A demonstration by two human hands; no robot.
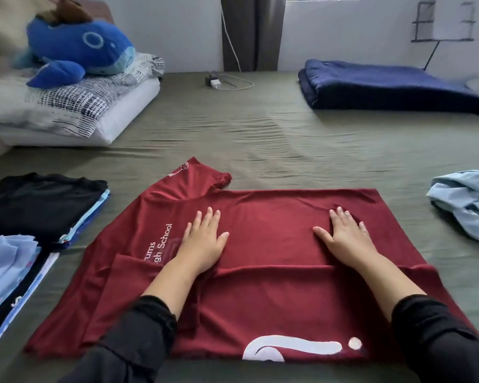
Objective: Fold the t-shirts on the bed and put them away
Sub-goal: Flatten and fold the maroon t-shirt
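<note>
**Red t-shirt, both palms flat on fabric**

Black sleeves [138,335] nearest the lens, both forearms reaching forward over the red t-shirt [260,294]. Shirt lies on the olive bed sheet [246,128], partly folded: one sleeve juts out at far left, white print along the near hem. Left hand [202,244] and right hand [346,239] rest on it, fingers straight and spread, gripping nothing. Folded stack, black t-shirt [39,203] on top, sits to the left; crumpled light-blue garment [465,205] at the right edge. Far side: blue whale plush [78,48] on pillows [67,106], folded navy blanket [393,84], charger [215,82].
</note>
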